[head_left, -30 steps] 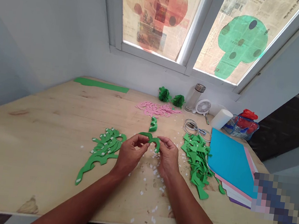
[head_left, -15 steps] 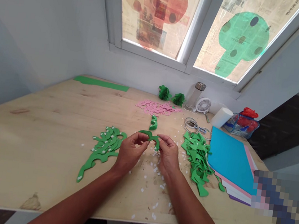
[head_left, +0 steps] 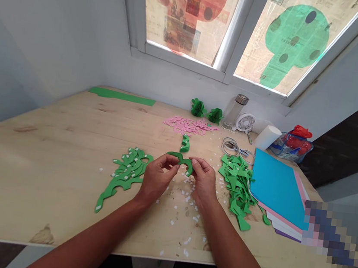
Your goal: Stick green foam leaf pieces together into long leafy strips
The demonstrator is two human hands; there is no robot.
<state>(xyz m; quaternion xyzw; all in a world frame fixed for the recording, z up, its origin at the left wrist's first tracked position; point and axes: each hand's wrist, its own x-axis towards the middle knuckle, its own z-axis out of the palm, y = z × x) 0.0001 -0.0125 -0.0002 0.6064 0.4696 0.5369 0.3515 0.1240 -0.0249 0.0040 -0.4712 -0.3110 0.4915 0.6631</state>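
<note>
A curved green paper cutout (head_left: pixel 187 163) with a small white square near its lower end is held between my hands. My left hand (head_left: pixel 158 177) pinches it at the middle, thumb against fingers. The fingers of my right hand (head_left: pixel 204 178) close on its right edge. Just beyond them stands a small stack of green cutouts (head_left: pixel 185 144). To the left of my left hand lies a spread of similar green cutouts (head_left: pixel 131 167) with white squares stuck on, and a longer wavy one (head_left: pixel 106 194) reaches toward the front.
Green paper scraps (head_left: pixel 237 187) pile up right of my right hand, beside blue sheets (head_left: pixel 279 190). Pink cutouts (head_left: pixel 186 125), folded green paper shapes (head_left: pixel 198 107), a bottle (head_left: pixel 233 112), a fan (head_left: pixel 245 122) and scissors (head_left: pixel 245 153) sit farther back. Tiny white bits (head_left: pixel 187 200) litter the tabletop.
The camera view has shifted slightly, so the table's things sit a little higher. Both hands keep their hold on the green cutout, almost unmoved.
</note>
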